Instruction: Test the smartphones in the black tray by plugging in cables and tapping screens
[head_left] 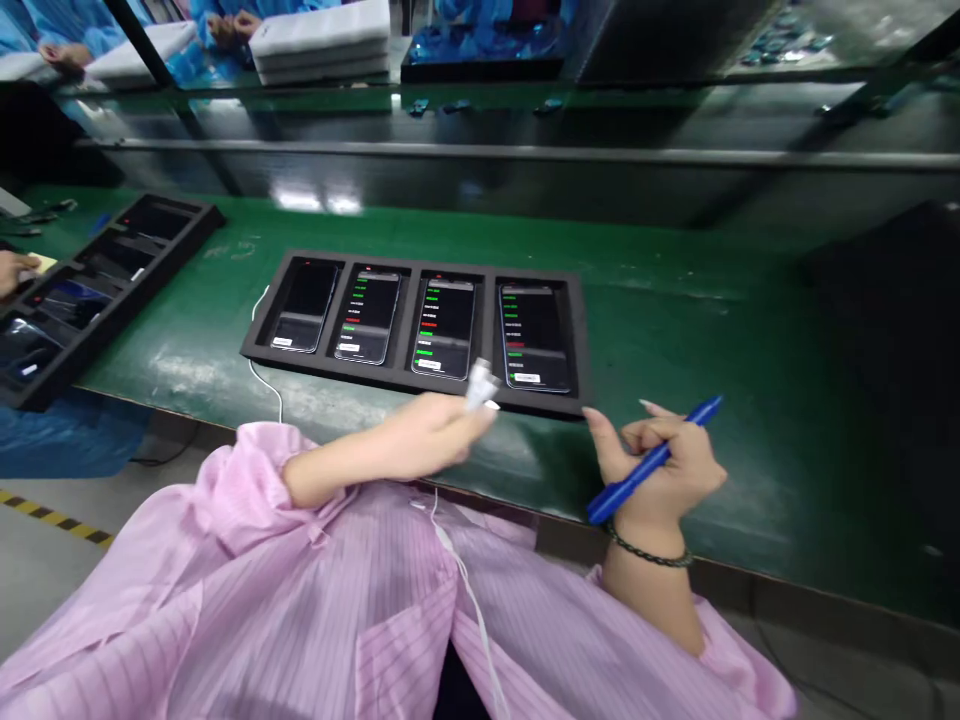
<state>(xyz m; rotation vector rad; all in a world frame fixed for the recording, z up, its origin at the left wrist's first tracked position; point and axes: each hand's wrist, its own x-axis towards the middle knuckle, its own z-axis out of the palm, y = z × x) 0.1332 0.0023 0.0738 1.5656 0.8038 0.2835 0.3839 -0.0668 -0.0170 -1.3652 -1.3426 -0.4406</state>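
Observation:
My left hand is closed around a white cable connector, blurred, just in front of the black tray. A white cord hangs down over my pink striped smock. My right hand holds a blue pen slantwise across its palm, its thumb tip by the tray's front right corner. Several phones lie face up in the tray's compartments. The rightmost phone shows green, white and red text lines; the leftmost phone has a mostly dark screen with a white label.
A second black tray with phones stands at the left on the green table, a person's hand beside it. A white cord runs over the table's front edge. Beyond the metal rail are white stacks and people in blue.

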